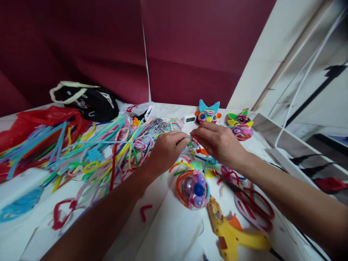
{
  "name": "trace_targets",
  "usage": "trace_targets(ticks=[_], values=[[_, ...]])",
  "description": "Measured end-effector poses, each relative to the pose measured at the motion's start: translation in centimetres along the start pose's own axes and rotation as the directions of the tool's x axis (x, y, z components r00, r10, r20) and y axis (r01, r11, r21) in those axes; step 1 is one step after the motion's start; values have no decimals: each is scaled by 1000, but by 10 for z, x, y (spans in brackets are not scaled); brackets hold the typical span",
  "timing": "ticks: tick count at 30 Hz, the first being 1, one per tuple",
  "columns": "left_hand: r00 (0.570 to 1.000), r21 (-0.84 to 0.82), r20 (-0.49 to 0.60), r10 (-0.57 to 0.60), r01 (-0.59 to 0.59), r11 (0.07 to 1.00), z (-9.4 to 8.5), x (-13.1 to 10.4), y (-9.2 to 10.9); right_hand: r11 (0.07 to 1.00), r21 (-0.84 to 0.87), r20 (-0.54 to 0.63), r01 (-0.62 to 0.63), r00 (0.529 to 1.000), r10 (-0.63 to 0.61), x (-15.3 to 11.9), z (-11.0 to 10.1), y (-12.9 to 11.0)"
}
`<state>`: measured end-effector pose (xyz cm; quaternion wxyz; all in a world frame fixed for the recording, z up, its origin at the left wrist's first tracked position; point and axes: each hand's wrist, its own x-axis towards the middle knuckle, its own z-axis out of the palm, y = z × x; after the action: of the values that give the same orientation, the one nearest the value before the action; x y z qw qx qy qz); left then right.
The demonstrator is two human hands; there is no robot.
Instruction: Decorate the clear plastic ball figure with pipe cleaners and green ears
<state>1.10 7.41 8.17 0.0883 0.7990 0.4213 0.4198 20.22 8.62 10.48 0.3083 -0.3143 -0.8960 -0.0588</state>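
Above the middle of the table, my left hand [169, 149] has its thumb and fingers pinched together, close to my right hand [217, 142]. The fingers of my right hand are also drawn together. A tiny bluish bit shows between the two sets of fingertips, too small to name. Below them a round craft piece [192, 190] of coiled pipe cleaners with purple and blue discs lies on the white table. Loose pipe cleaners [119, 136] spread to the left of my left hand. Scissors [251, 203] with red handles lie under my right forearm.
A yellow glue gun [236, 235] lies near the front edge. At the back stand two finished-looking craft pieces, one blue-eared [209, 111] and one pink and yellow [240, 125], beside a small white display [189, 119]. Back left are a red plastic bag [54, 117] and a black bag [94, 105].
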Motion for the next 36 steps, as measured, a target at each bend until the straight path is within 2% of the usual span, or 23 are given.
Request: trace_targets(ticks=[3, 6, 9, 12, 15, 18, 22, 25, 28, 32, 36], values=[[996, -30, 47, -79, 81, 996, -1, 1, -6, 973, 136, 70, -186, 981, 178, -1, 10, 11], [983, 33, 83, -164, 162, 986, 0, 2, -18, 946, 162, 194, -282, 949, 250, -3, 25, 26], [974, 92, 114, -193, 183, 979, 5, 3, -32, 948, 130, 369, -289, 902, 225, -5, 44, 38], [970, 118, 142, -200, 184, 976, 12, 3, -43, 963, 77, 522, -260, 833, 183, -4, 63, 41], [965, 151, 146, -219, 197, 969, 19, 2, -52, 970, 16, 607, -242, 774, 183, -2, 78, 39], [960, 169, 145, -240, 214, 962, 24, 0, -61, 970, -23, 632, -243, 748, 202, -1, 83, 38], [954, 144, 150, -259, 238, 960, 30, -4, -69, 965, -28, 609, -260, 762, 223, 0, 79, 40], [958, 69, 143, -247, 240, 968, 32, -5, -68, 962, 8, 560, -274, 798, 223, 0, 73, 41], [955, -49, 193, -227, 240, 970, 32, -5, -63, 958, 67, 493, -277, 844, 210, 0, 68, 43], [916, -190, 287, -279, 340, 921, 34, -6, -60, 962, 130, 415, -240, 894, 167, -1, 62, 45], [852, -298, 355, -385, 494, 817, 37, -6, -61, 977, 138, 357, -162, 928, 103, -3, 59, 45]])
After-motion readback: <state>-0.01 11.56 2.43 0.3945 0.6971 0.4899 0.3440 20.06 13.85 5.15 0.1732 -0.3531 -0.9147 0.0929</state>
